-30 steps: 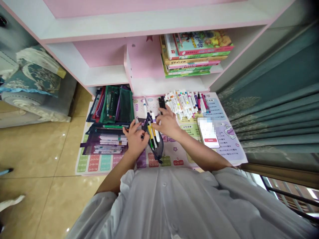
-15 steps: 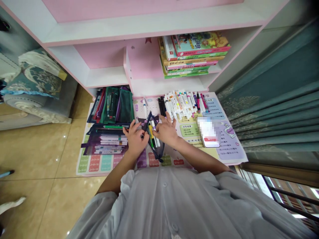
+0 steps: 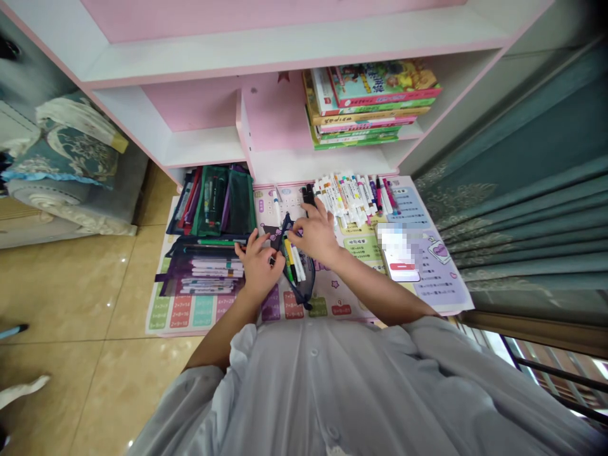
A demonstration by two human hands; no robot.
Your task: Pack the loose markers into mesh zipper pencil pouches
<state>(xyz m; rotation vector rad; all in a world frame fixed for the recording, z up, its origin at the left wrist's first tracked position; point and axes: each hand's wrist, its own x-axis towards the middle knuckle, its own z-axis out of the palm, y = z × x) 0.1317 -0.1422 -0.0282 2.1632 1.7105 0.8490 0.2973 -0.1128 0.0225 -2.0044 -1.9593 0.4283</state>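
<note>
A dark mesh zip pouch (image 3: 304, 296) lies unzipped on the desk in front of me. Inside it are a yellow-and-green marker (image 3: 288, 253) and white pens (image 3: 298, 263). My left hand (image 3: 262, 261) is closed on the pouch's left edge, thumb and forefinger pinched, other fingers raised. Over the pouch's upper right side is my right hand (image 3: 316, 234), fingers spread and pointing away from me, its fingertips near black markers (image 3: 308, 192). Whether its thumb side touches the pouch edge I cannot tell. Beyond the pouch lies a single white pen (image 3: 276, 206).
Many white markers (image 3: 344, 196) are heaped at the back right, with a phone (image 3: 398, 253) nearer me. Filled mesh pouches (image 3: 211, 202) and a purple pouch of pens (image 3: 204, 272) lie left. Books (image 3: 370, 114) are stacked on the shelf. A curtain (image 3: 513, 190) hangs right.
My right hand has moved slightly up and away from the white pens, which now lie lower in the pouch. My left hand stays on the pouch edge.
</note>
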